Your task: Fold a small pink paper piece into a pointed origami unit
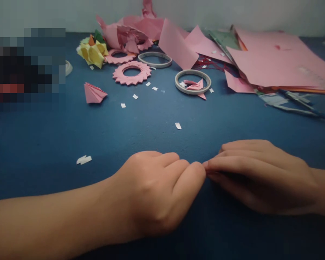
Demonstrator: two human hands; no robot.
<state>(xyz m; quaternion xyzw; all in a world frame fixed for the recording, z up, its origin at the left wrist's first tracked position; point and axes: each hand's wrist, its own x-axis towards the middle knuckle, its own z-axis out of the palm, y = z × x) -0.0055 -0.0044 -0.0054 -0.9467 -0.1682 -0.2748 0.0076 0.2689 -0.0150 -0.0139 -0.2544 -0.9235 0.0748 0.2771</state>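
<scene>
Only a pink sliver (206,172) shows between left hand (158,191) and right hand (260,175).

Table top (43,144) is dark blue, looks matt & a bit grainy, like cloth or felt. Pink sheets (273,57) are thin paper, smooth, not shiny. Pink spiky ring (131,73) is folded paper w/ sharp creases. Yellow flower (93,53) is folded paper too. Tape rings (193,81) look like whitish plastic, a bit glossy. Tiny white bits (178,125) are paper scraps. Pens (300,103) look like shiny plastic.
</scene>
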